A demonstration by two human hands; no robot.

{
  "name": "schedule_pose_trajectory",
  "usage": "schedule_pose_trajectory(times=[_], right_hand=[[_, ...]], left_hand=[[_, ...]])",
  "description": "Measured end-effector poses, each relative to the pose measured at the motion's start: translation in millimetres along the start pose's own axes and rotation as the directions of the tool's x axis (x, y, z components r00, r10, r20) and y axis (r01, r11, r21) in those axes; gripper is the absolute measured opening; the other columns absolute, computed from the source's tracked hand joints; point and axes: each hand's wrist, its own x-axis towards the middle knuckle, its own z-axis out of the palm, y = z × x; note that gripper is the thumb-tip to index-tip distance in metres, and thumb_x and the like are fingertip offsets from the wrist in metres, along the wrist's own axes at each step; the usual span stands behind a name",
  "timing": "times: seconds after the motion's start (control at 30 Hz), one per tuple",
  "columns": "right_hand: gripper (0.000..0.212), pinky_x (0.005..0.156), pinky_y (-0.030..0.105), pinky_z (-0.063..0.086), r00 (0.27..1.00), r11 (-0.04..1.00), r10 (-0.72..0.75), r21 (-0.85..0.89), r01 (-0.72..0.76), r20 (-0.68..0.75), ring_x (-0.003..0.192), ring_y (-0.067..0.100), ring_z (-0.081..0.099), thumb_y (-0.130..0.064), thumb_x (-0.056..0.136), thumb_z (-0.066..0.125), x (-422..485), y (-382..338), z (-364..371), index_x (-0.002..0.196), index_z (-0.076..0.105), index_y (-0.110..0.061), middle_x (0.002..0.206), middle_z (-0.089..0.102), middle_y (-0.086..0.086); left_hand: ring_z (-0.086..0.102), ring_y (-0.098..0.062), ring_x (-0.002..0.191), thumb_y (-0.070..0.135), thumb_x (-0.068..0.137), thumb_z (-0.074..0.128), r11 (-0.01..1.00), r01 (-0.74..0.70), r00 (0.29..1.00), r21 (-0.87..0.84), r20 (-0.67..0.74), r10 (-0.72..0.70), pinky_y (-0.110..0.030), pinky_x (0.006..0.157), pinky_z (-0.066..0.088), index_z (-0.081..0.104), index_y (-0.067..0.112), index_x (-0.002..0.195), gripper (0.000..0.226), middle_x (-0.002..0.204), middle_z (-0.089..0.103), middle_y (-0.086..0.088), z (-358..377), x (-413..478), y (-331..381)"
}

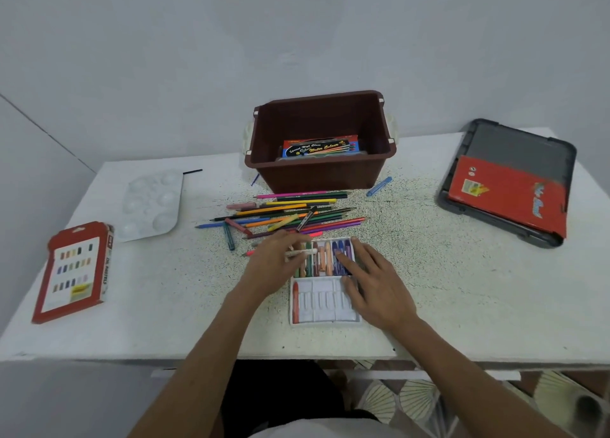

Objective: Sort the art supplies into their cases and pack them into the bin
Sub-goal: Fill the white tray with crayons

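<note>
On the table (429,289), bin (317,176) holds watercolour box (320,147).

Bare pale walls (297,24) – white speckled table (445,289) – patterned floor (412,401).

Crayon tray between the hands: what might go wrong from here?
The left hand pinches a pale stick crosswise over the crowded upper row of the tray; pushing it in could dislodge seated crayons. The blue crayon beside the bin lies apart from the pencil pile and may be overlooked.
</note>
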Motion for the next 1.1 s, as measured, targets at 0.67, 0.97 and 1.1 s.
schedule_pose_trajectory(times=[0.67, 0.97, 1.1], right_hand=[[0.052, 0.112, 0.05, 0.034, 1.0, 1.0, 0.007, -0.027, -0.007, 0.012, 0.145, 0.03, 0.027, -0.042, 0.102, 0.027, 1.9, -0.6, -0.4, 0.149, 0.038, -0.024, 0.161, 0.025, 0.007], [0.051, 0.113, 0.049, 0.032, 1.0, 0.999, 0.0, -0.033, 0.0, 0.006, 0.145, 0.029, 0.028, -0.038, 0.101, 0.032, 1.3, -0.8, 0.6, 0.149, 0.04, -0.023, 0.16, 0.025, 0.008], [0.051, 0.115, 0.049, 0.031, 1.0, 1.0, -0.003, -0.023, 0.003, 0.002, 0.145, 0.03, 0.028, -0.038, 0.101, 0.033, 1.9, -0.9, 0.2, 0.149, 0.04, -0.023, 0.16, 0.025, 0.008]], left_hand=[[0.07, -0.016, 0.084, 0.027, 0.087, 0.073, 0.848, 0.299, 0.954, -0.438, 0.164, -0.252, -0.03, 0.084, 0.051, 0.055, 0.028, 0.103, 0.024, 0.084, 0.075, 0.001, -9.7, -51.7, 4.1], [0.05, -0.001, 0.094, 0.022, 0.083, 0.076, 0.983, 0.126, 0.992, -0.133, 0.015, -0.125, -0.016, 0.081, 0.038, 0.061, 0.033, 0.111, 0.033, 0.106, 0.055, 0.013, 14.0, -70.7, -1.3], [0.048, -0.012, 0.101, 0.027, 0.082, 0.077, 0.989, 0.125, 0.991, -0.082, -0.032, -0.128, -0.033, 0.091, 0.04, 0.066, 0.029, 0.118, 0.039, 0.106, 0.05, 0.007, 21.0, -71.0, -7.3]])
